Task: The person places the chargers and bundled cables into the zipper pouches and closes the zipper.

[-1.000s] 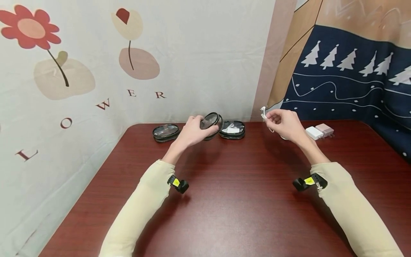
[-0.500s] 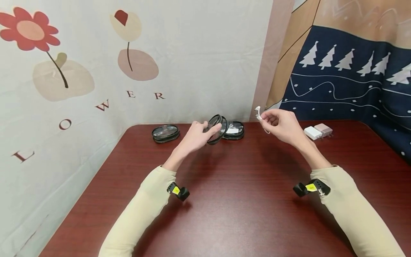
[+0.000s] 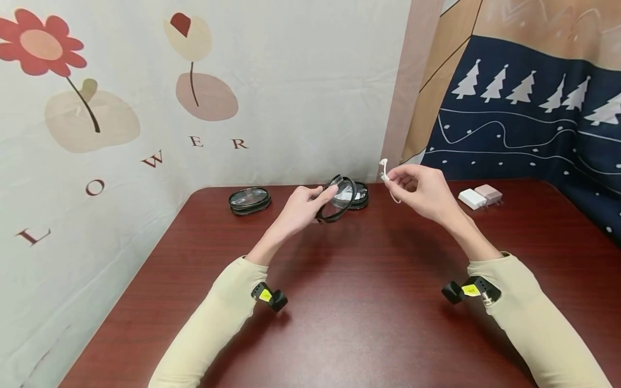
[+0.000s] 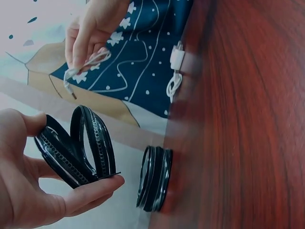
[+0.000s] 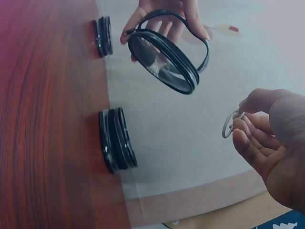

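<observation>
My left hand [image 3: 302, 209] grips a clear, black-trimmed zip pouch [image 3: 333, 216] above the table's back part. The pouch [image 4: 57, 151] gapes wide in the left wrist view, its zipped rims spread apart, and the right wrist view shows into the clear pouch [image 5: 164, 59]. To the right, my right hand [image 3: 423, 191] pinches a folded white cable [image 3: 385, 171] between thumb and fingers. A small plug with a metal tip hangs from the cable [image 4: 97, 59] in the left wrist view. Cable and pouch are apart.
On the table [image 3: 378, 302], a similar pouch [image 3: 249, 200] lies at the back left. Another pouch [image 3: 360, 200] with something white inside lies behind the held one. A white charger [image 3: 472, 199] and a pink charger [image 3: 489, 194] sit back right. A coiled white cable [image 4: 174, 88] lies by them.
My left hand has moved slightly right and turned the pouch so its mouth spreads toward the right. My right hand has brought the cable left, nearer the pouch.
</observation>
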`<state>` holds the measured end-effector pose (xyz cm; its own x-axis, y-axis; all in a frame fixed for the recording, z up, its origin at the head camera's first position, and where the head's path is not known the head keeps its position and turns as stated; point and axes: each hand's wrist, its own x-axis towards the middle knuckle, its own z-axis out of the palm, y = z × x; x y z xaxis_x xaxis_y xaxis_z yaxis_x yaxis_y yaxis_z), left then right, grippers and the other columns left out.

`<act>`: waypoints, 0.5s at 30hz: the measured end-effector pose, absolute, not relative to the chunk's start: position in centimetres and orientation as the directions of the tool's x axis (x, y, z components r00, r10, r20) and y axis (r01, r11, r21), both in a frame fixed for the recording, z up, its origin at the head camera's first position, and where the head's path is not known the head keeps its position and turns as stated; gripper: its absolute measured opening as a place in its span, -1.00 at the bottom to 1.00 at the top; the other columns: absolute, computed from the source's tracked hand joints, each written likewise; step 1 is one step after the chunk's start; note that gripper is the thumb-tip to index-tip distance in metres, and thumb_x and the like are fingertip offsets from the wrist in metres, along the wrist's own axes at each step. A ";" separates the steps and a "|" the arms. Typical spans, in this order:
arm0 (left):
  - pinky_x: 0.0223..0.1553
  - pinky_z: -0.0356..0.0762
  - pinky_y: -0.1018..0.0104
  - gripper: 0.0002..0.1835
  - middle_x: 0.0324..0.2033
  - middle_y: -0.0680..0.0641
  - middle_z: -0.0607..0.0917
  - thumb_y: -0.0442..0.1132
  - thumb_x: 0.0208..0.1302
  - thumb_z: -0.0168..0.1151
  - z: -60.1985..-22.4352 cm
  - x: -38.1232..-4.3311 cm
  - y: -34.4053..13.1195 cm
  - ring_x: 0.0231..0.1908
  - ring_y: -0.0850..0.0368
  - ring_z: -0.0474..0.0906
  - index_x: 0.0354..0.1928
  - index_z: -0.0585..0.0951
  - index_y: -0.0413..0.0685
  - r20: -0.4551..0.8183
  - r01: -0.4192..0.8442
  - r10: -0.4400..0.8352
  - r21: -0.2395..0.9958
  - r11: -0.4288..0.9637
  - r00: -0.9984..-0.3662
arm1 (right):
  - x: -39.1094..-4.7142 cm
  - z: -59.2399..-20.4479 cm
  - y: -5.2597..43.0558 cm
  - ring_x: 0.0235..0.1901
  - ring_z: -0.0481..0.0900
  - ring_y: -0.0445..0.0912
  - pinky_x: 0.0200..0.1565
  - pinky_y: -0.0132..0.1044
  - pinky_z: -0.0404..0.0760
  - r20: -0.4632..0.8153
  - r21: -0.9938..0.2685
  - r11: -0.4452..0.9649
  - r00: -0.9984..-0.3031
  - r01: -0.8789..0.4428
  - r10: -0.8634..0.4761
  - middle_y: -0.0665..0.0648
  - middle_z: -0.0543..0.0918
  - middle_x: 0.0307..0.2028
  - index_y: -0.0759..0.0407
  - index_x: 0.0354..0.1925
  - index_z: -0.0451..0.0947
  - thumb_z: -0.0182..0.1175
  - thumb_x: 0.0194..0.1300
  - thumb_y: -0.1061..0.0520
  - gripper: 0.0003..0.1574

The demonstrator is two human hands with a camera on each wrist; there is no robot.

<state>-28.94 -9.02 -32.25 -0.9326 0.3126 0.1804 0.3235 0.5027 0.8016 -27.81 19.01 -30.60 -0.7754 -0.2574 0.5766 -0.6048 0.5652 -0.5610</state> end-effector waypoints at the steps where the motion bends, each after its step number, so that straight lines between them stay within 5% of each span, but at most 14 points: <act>1: -0.20 0.72 0.13 -0.41 0.23 -0.26 0.57 0.16 0.49 0.09 -32.2 -28.8 -8.9 -0.29 -0.07 0.74 0.17 0.64 -0.24 0.180 0.323 0.311 0.800 0.506 -0.933 | -27.7 -30.5 18.9 -0.50 0.55 -0.19 -0.41 -0.58 0.50 0.579 -0.566 0.557 -0.774 -0.608 -0.256 0.10 0.66 -0.47 0.26 -0.22 0.68 0.33 0.32 0.28 -0.94; 8: -0.14 0.72 0.05 -0.38 0.07 -0.22 0.65 0.12 0.48 0.12 -32.1 -28.0 -7.8 -0.07 -0.14 0.67 0.23 0.53 -0.33 0.119 0.237 0.295 0.883 0.405 -0.948 | -26.9 -30.1 17.8 -0.47 0.61 -0.23 -0.39 -0.57 0.57 0.576 -0.614 0.504 -0.781 -0.608 -0.240 0.12 0.72 -0.41 0.26 -0.21 0.69 0.36 0.31 0.26 -0.91; 15: -0.27 0.74 -0.03 -0.47 -0.02 -0.33 0.63 0.05 0.47 0.19 -32.3 -27.1 -6.8 -0.29 0.02 0.67 0.10 0.50 -0.36 0.084 0.160 0.271 0.949 0.272 -0.959 | -25.9 -30.1 16.5 -0.47 0.67 -0.09 -0.37 -0.51 0.64 0.574 -0.664 0.415 -0.780 -0.622 -0.250 0.14 0.73 -0.40 0.28 -0.19 0.69 0.37 0.30 0.27 -0.89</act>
<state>-27.05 -6.76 -32.27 -0.9590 0.2707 0.0840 0.1598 0.2715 0.9491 -25.90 16.46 -30.07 -0.7800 -0.2501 0.5736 -0.6216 0.4152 -0.6643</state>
